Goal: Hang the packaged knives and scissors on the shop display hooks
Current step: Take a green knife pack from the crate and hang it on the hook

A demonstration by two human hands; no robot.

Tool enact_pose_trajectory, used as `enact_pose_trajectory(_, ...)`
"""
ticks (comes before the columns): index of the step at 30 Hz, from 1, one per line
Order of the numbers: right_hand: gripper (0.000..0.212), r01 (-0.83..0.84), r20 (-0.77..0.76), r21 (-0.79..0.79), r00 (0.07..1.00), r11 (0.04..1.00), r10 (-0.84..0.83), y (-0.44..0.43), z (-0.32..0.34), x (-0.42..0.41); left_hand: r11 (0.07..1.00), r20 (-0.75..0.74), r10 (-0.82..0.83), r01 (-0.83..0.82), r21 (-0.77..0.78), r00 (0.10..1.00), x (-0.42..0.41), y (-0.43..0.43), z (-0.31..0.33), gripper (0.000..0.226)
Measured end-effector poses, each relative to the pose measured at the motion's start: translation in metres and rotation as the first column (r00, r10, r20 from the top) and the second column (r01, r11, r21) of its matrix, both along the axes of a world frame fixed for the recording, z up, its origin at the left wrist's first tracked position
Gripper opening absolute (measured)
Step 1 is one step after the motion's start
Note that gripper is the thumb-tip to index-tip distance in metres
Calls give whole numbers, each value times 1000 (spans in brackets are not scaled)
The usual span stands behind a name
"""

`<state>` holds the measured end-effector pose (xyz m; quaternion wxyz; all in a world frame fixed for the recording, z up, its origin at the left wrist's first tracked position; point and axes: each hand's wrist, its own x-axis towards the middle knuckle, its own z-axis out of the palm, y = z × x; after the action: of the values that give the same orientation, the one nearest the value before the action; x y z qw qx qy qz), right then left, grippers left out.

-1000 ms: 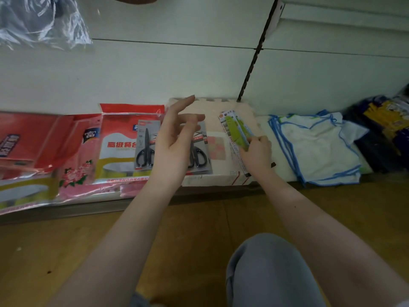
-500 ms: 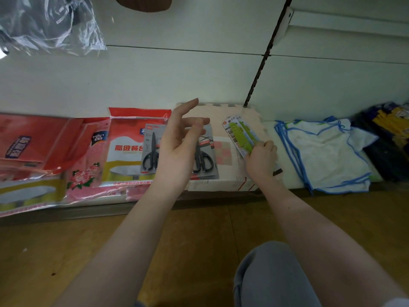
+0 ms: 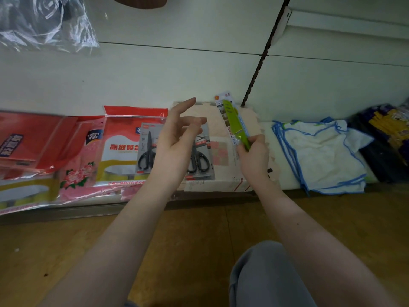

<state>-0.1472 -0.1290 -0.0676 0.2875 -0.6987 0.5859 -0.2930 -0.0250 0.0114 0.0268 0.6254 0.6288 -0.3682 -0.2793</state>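
The fingers [image 3: 258,140] of the right hand [image 3: 254,160] were curled round the lower end of the packaged knife [image 3: 235,126], pinching its green handle. The pack was held up in front of the beige mat [image 3: 219,129], its card top tipped a little leftward against the pale wall panel [image 3: 155,80] behind the mat. The fingers [image 3: 184,105] of the left hand [image 3: 174,149] were spread wide and loosely bent, holding nothing, and the hand hovered in front of the mat's left half. Behind that hand lay the left scissors pack [image 3: 146,151], flat just off the mat's left edge on a red-and-white packet [image 3: 121,149], and the right scissors pack [image 3: 200,159], flat on the mat's left part. Further left of the mat lay more red packets [image 3: 33,138]. To the right of the mat lay white cloths edged in blue [image 3: 321,156]. A black slotted upright [image 3: 259,69] rose from behind the mat's right corner. A wooden floor [image 3: 188,240] ran below the mat.
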Motion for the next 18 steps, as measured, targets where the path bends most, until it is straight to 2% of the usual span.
enact_pose_trajectory(9,20,-46,341,16,939,999,38,30,35,7,1000,-39,6,-5,25,999,3,-2,-9,40)
enact_pose_trajectory(15,35,-142,523,-5,843,990,124,51,49,10,999,-54,15,-13,47,998,7,-5,-16,43)
enact_pose_trajectory(18,46,-219,545,-10,817,976,188,62,50,11,996,-23,-20,22,86,1000,6,-7,-17,44)
